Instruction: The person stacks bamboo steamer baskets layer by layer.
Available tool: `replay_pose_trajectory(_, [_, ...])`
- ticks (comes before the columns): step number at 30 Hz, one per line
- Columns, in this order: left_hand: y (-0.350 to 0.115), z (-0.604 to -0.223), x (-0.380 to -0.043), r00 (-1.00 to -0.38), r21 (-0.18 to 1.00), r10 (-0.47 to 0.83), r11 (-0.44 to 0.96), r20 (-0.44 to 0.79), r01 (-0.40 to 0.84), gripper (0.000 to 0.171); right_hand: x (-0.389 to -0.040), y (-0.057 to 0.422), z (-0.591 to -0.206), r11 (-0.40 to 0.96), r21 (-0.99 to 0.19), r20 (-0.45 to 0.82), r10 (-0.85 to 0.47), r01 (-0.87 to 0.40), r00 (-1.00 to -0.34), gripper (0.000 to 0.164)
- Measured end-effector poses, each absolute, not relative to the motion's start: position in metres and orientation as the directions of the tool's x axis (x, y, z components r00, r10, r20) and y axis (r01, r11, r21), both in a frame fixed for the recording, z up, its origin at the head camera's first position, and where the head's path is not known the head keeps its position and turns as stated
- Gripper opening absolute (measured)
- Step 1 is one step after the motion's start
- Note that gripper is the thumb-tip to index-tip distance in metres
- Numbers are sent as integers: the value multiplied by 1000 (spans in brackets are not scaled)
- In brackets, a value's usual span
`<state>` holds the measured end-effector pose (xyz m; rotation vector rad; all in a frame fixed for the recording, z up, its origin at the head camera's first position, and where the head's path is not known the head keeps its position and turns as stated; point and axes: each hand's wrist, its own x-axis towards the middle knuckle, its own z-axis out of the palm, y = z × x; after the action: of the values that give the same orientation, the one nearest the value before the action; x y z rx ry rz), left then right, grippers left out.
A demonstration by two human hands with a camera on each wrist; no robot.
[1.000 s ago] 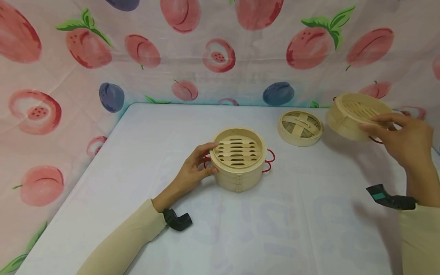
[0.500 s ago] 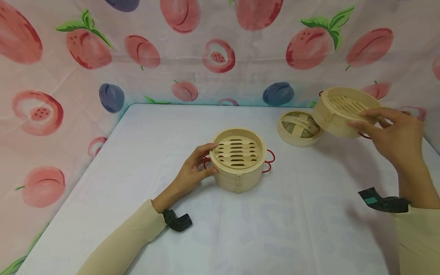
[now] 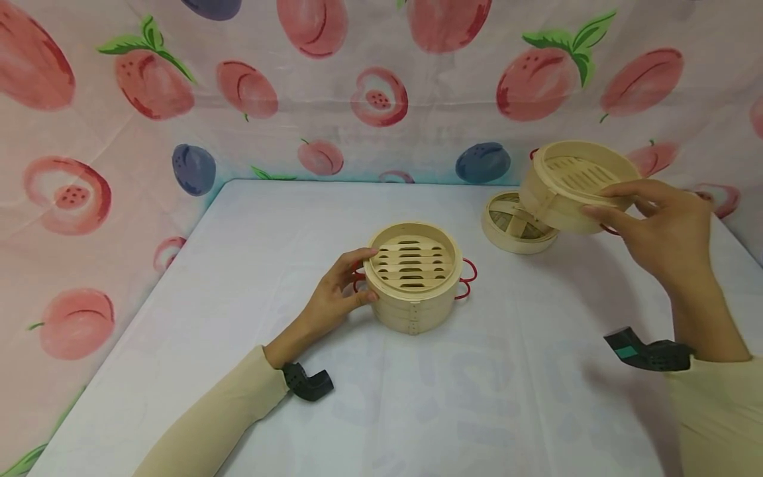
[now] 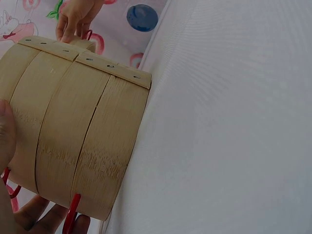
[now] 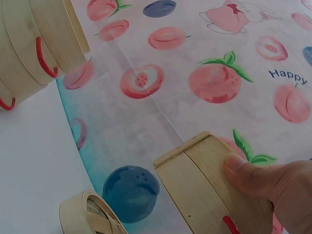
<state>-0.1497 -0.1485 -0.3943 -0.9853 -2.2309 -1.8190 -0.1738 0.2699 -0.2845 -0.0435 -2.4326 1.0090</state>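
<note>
Steamer tier point(image 3: 563, 195): we see it held tilted above the bench point(image 3: 286, 218), behind and to the right of the steamer stack point(image 3: 414, 291).
Right hand point(image 3: 664, 228): fingers and thumb pinch the tier, right of the stack.
Left hand point(image 3: 330, 295): fingers and thumb clasp the stack's left side.
Lid point(image 3: 508, 232): on the bench, behind and right of the stack; the tier partly hides it from us.

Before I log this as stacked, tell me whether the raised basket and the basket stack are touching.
Apart. The head view shows white tabletop between the basket stack and the raised basket, which the right hand holds off to one side.
</note>
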Motion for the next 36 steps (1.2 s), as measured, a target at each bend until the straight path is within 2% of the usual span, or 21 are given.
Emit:
replay_pose_trajectory(7, [-150, -397, -151, -780, 834, 414, 83, 469, 546, 68, -173, 258, -281, 696, -676, 489, 176, -244, -854, 36])
replay_pose_trajectory(15, [-145, -373, -137, -780, 842, 416, 63, 466, 536, 68, -168, 248, -279, 701, -672, 464, 148, -239, -873, 35])
replay_pose_trajectory(24, [-145, -372, -136, -778, 838, 419, 71, 467, 541, 67, -163, 239, -275, 683, -649, 537, 98, -336, -838, 31])
replay_pose_trajectory(31, [-145, -373, -136, -777, 834, 417, 73, 472, 546, 68, -160, 230, -274, 657, -594, 630, 21, -464, -776, 25])
replay_pose_trajectory(36, [-144, -372, -136, -775, 835, 420, 68, 473, 546, 66, -156, 224, -273, 662, -570, 645, -5, -486, -764, 27])
